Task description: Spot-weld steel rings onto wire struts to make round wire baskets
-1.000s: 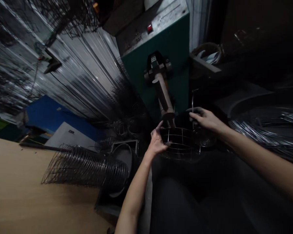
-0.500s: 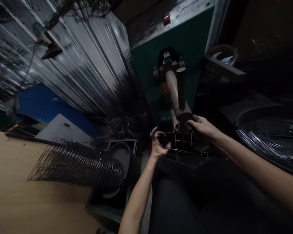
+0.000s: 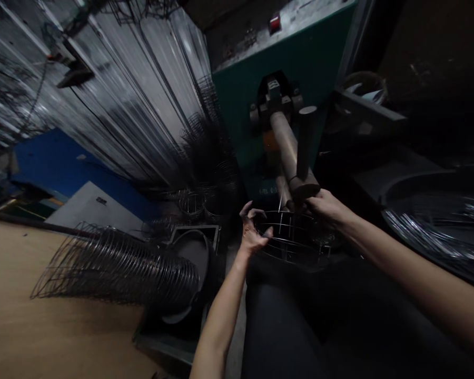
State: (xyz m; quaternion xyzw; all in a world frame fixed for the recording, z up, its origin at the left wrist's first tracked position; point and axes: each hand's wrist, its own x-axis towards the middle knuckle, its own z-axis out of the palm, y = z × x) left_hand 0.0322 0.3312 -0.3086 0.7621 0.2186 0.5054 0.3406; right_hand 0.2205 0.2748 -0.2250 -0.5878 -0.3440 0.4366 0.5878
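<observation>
At 12 o'clock of the view stands the green machine (image 3: 300,68), its long arm (image 3: 286,145) slanting down to a round tip (image 3: 303,188). At 8 o'clock, a stack of wire rings (image 3: 118,266) lies on the wooden table (image 3: 43,337). Just under the tip, centre frame, sits the wire basket (image 3: 290,237). Left hand (image 3: 252,234) cups the basket's rim at 9 o'clock, fingers curled round the wire. Right hand (image 3: 327,206) grips the rim at 3 o'clock, close beside the tip. Best, imo: hold basket level w/ both hands, line one wire crossing up under the tip, keep fingers clear of it.
</observation>
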